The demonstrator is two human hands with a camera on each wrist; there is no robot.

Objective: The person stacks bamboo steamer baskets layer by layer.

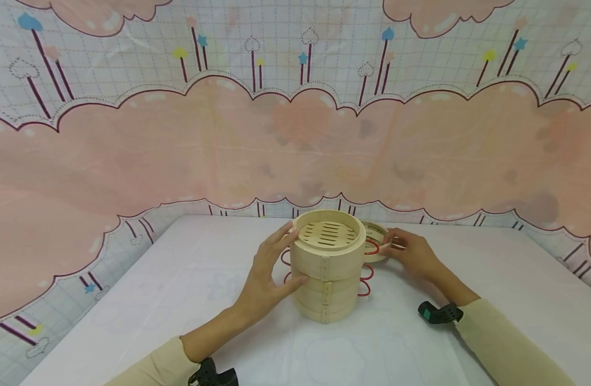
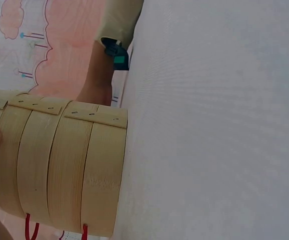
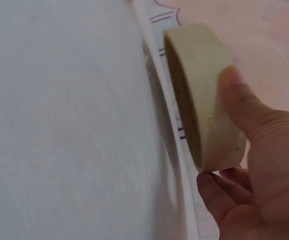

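A person sits at a white table (image 1: pixel 189 300), seen from above through a head-worn camera, with both forearms in pale yellow sleeves reaching forward. In the middle of the table stands a stack of bamboo steamer tiers (image 1: pixel 328 271), round and light tan, the top tier open so its slatted floor shows. Thin red wire loops (image 1: pixel 366 279) stick out from the sides of the stack (what they belong to is not clear).

The left hand (image 1: pixel 268 276) lies against the left side of the stack, fingers spread and mostly straight along the wall, thumb pressed to the side lower down. The left wrist view shows the stack's banded wall (image 2: pixel 59 170) close up, standing on the white surface.

The right hand (image 1: pixel 411 252) is just behind and to the right of the stack, where it grips a smaller bamboo ring (image 1: pixel 375 241), possibly a lid. In the right wrist view the thumb (image 3: pixel 239 105) presses the ring's outer wall (image 3: pixel 207 90) and the fingers curl under its edge, holding it tilted above the table.

Behind the table hangs a pink cloud-patterned backdrop (image 1: pixel 295 134). A dark strap (image 1: pixel 437 312) sits at the right wrist.
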